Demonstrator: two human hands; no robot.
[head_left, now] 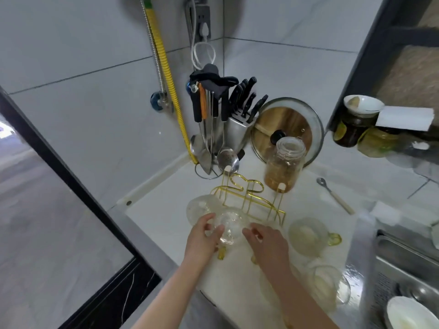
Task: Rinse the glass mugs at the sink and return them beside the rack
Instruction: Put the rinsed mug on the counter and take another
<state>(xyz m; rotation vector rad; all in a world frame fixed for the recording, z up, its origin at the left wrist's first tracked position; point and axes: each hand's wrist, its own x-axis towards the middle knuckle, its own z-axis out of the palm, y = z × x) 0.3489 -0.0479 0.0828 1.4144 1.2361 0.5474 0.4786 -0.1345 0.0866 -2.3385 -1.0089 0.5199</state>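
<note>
Left hand [204, 236]: fingers curled round a glass mug [231, 230], lower centre of the frame.
Right hand [267, 243]: fingers bent at the same mug's right side; grip unclear.
Held mug: just in front of the gold rack [249, 198].
Other mugs: one left of the rack [202, 207], one right [308, 236], one lower right [330, 283].
Sink [403, 269]: right edge.
</note>
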